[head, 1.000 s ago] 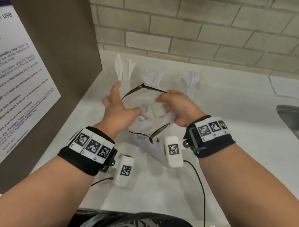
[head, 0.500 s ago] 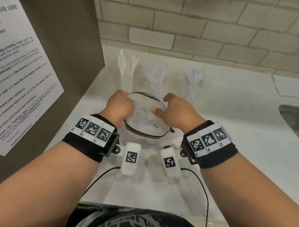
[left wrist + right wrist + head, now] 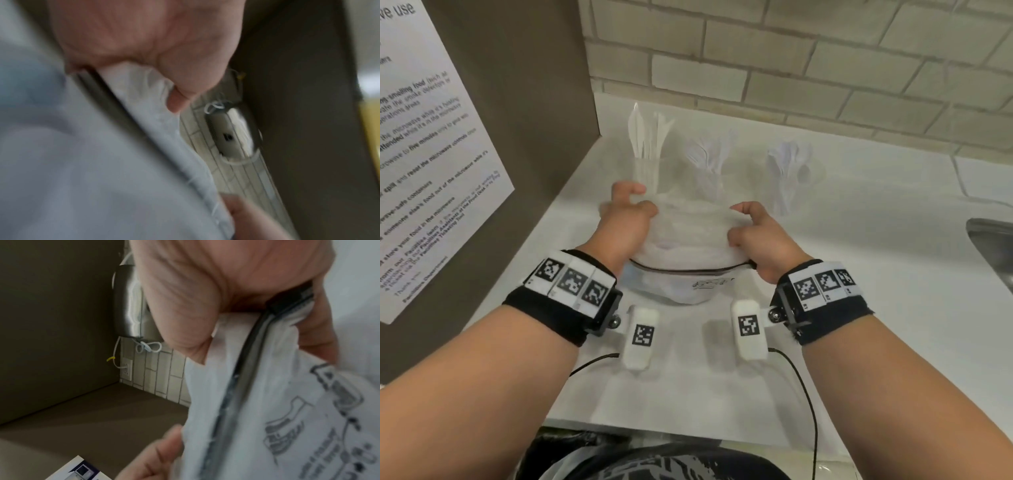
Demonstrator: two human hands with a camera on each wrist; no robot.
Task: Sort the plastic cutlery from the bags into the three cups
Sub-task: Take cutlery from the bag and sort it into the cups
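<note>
A clear plastic bag [image 3: 688, 236] with a dark zip strip and printed markings hangs between both hands above the white counter [image 3: 859, 274]. My left hand [image 3: 631, 214] grips its left edge and my right hand [image 3: 748, 224] grips its right edge, fingers curled into the film. In the left wrist view the fingers [image 3: 179, 91] bunch the bag [image 3: 102, 162]; in the right wrist view the fingers [image 3: 185, 313] pinch the bag [image 3: 287, 418] beside its zip. Behind stand three clear cups: knives [image 3: 649, 137], forks [image 3: 709, 154], spoons [image 3: 789, 164].
A brown cabinet side with a printed notice [image 3: 431, 154] closes off the left. A brick wall [image 3: 791, 61] runs along the back. A steel sink [image 3: 993, 246] edge shows at the right. Cables trail from the wrist cameras toward the counter's front edge.
The bag's mouth, held wide open a second ago, has been drawn flat and folded over. Both hands moved apart to the bag's two edges and lifted slightly.
</note>
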